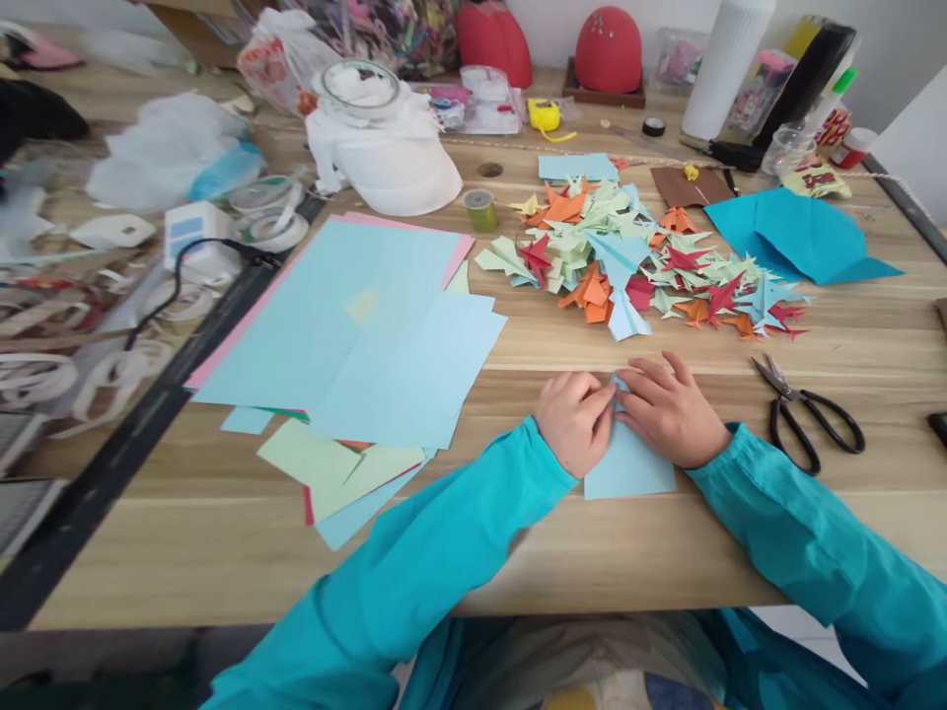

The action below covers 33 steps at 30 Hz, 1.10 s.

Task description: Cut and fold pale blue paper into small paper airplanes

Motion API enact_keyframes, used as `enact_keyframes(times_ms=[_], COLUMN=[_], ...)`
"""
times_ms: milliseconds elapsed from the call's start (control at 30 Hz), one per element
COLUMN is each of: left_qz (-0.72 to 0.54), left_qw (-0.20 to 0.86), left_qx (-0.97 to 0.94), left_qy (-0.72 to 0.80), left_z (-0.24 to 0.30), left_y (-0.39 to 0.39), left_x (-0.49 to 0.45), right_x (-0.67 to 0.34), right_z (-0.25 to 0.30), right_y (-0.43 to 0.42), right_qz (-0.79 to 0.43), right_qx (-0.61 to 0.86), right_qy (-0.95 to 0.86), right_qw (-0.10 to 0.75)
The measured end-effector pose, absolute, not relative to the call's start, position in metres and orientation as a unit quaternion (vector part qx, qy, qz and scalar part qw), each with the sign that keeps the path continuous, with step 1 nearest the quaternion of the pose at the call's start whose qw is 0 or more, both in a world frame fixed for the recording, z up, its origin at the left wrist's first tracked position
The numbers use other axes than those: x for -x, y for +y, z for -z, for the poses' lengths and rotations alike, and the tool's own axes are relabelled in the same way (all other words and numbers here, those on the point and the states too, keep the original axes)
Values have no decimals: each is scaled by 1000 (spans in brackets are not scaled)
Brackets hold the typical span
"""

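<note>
A light blue sheet of paper [628,468] lies on the table before me, its upper part folded to a narrow point under my fingers. My left hand [577,419] is closed, with thumb and curled fingers pinching the paper's upper left edge. From the other side my right hand [673,409] grips the same paper near its tip, some of its fingers stretched and slightly apart; its thumb is largely hidden. Just beyond both hands is a heap of folded paper cranes [592,247] in green, orange, red and blue.
Black-handled scissors [806,409] lie open to the right. On the left are stacked light blue sheets [400,365] and green scraps [307,459]. Farther back stand a green thread spool [480,211], a white cap [400,163], a yellow tape measure [544,115] and a large folded blue paper [803,237].
</note>
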<state>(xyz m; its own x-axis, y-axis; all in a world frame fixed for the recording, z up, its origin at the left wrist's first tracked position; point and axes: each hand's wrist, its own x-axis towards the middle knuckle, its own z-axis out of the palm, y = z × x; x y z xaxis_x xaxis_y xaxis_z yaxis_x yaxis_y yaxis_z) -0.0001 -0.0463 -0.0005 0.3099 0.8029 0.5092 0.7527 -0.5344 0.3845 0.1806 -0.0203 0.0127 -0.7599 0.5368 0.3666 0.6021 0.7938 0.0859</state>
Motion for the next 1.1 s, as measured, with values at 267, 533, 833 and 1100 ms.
enact_keyframes(times_ms=[267,533,833,1100], left_qz=[-347,-366,-363,-349], left_qw=[91,104,110,74], left_qx=[-825,-820,-837,-851], left_qy=[436,429,395,386], left_z=[-3,-2,5,6], left_y=[-44,-35,-31,-32], left_x=[0,10,13,12], right_x=[-179,-180,-184,-183], right_z=[-18,-15,-10,-11], right_y=[-21,-20,-15,-12], right_qz=[101,61,23,-5], right_qx=[312,335,349,366], right_qy=[-938,-930,-921,-911], right_qw=[116,137,170,190])
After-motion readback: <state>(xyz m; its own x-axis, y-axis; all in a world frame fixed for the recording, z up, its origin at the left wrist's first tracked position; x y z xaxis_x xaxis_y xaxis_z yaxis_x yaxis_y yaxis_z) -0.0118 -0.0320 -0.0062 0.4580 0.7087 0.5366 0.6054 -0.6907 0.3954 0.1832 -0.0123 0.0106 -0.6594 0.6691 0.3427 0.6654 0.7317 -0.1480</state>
